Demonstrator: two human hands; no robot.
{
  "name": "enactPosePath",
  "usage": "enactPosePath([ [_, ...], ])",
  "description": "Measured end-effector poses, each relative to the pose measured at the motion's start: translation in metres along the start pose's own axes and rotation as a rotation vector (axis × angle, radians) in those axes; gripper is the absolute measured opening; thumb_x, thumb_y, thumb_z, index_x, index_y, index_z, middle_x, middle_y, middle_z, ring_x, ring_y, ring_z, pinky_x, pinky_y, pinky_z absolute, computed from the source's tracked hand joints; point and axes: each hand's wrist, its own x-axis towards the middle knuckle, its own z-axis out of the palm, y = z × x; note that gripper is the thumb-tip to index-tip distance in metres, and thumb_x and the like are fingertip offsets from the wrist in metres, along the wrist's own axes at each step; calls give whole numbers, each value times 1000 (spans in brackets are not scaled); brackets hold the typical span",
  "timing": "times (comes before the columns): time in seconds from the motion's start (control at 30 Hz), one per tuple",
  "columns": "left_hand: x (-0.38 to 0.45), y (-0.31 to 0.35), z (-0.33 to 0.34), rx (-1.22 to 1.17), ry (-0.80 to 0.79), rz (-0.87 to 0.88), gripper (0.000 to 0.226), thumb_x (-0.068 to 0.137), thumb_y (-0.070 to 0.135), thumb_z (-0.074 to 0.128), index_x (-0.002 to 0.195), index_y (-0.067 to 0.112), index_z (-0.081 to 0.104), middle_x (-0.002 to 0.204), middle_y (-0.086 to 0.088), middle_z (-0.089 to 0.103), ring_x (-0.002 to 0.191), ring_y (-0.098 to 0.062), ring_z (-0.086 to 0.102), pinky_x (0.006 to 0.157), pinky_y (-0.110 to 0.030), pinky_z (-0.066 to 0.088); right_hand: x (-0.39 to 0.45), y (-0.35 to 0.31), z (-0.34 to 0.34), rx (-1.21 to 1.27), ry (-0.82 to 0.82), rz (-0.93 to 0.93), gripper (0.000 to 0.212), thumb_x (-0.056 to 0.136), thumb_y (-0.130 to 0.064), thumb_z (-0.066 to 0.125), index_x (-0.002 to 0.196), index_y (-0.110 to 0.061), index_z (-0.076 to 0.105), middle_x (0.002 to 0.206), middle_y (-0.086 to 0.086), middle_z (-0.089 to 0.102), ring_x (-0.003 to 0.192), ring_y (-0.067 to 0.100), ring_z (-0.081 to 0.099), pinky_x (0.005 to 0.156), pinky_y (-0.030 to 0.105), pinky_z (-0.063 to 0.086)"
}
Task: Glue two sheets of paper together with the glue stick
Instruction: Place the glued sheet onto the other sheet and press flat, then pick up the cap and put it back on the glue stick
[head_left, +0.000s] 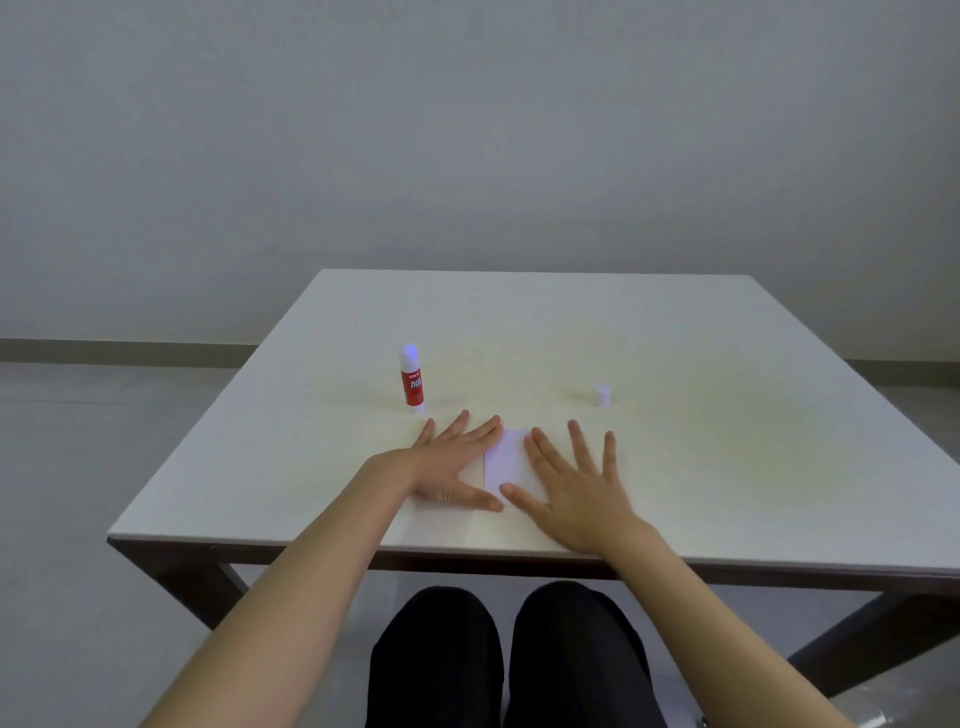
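Plain grey walls and a bare floor frame a square, cream-topped desk (675, 364) with dark legs, at which a person in dark trousers is seated. Both hands are laid flat, palms down and fingers spread, on white sheets of paper (506, 460) near the desk's front edge; only a narrow strip of paper is seen between them. The left hand (449, 467) covers the paper's left part, the right hand (576, 478) its right part, and nothing is held in either grip. The posture is judged to be one of pressing, so that the sheets are bonded and smoothed; whether one sheet or two lie there cannot be told. A red-labelled white glue stick (411, 378) is stood upright just beyond the left hand, uncapped, its pale tip exposed. Its small white cap (601, 395) is set apart on the right, beyond the right hand, presumably kept clear of the work. The gluing is judged nearly done; recapping the stick appears to remain.
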Motion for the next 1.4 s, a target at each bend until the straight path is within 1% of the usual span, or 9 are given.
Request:
enactPosePath([
  [0.13,-1,-1,1,-11,6,8,103,82,65,53,150,28,-14,157,19,-21,143,-13,-27,116,-50,-17,-12,-23,17,37,5,-230,95,72,-82,-6,151,-30,-8,160,-17,-13,141,17,-33,106,49,-32],
  [0.53,-3,-5,8,-209,76,-34,103,78,63,60,151,35,-7,158,16,-16,143,-15,-28,117,-48,-15,0,5,10,59,4,-41,79,88,-70,9,151,-28,-9,160,-14,-16,146,22,-21,113,54,-20],
  [0.63,-15,-13,12,-865,439,-18,65,80,41,71,139,37,44,151,15,35,144,-10,24,117,-39,22,0,7,13,18,48,-48,79,88,-70,10,151,-27,-10,159,-8,-22,147,24,-19,112,55,-19],
  [0.7,-20,-17,13,-1135,910,-85,21,81,25,73,101,31,70,111,13,70,107,-6,63,96,-28,46,1,7,16,10,71,-45,80,87,-71,8,150,-27,-14,158,-4,-26,147,25,-18,111,55,-20],
  [0.8,-20,-24,8,-1065,1344,-374,14,78,22,74,90,26,67,84,12,68,79,-4,62,76,-26,45,0,8,19,-6,123,-40,83,80,-76,-1,145,-30,-25,157,-2,-30,148,26,-15,109,53,-22],
  [0.97,7,-29,-4,-1042,1157,-474,62,76,28,77,131,11,55,119,1,63,113,-16,58,94,-29,42,-5,7,18,65,178,-60,82,75,-79,-8,141,-37,-34,152,-4,-39,147,24,-21,107,49,-26],
  [1.2,23,-23,-16,-906,1229,-503,20,83,24,63,70,10,61,69,-3,69,71,-21,60,59,-28,36,-9,6,8,141,186,-57,81,81,-75,3,143,-35,-31,152,-3,-40,145,22,-26,108,50,-25],
  [1.3,11,-11,-25,-974,1082,-280,27,83,27,63,60,11,63,58,2,68,63,-2,57,63,-24,41,-8,0,-6,291,249,-8,72,94,-60,22,150,-33,-14,159,-3,-23,149,16,-13,113,46,-19],
  [1.4,-4,10,-36,-1135,827,-3,13,83,25,68,81,14,75,81,16,75,87,-7,68,80,-20,46,1,-14,-26,646,295,-14,56,101,-37,34,152,-28,12,161,-3,15,145,13,21,118,38,11],
])
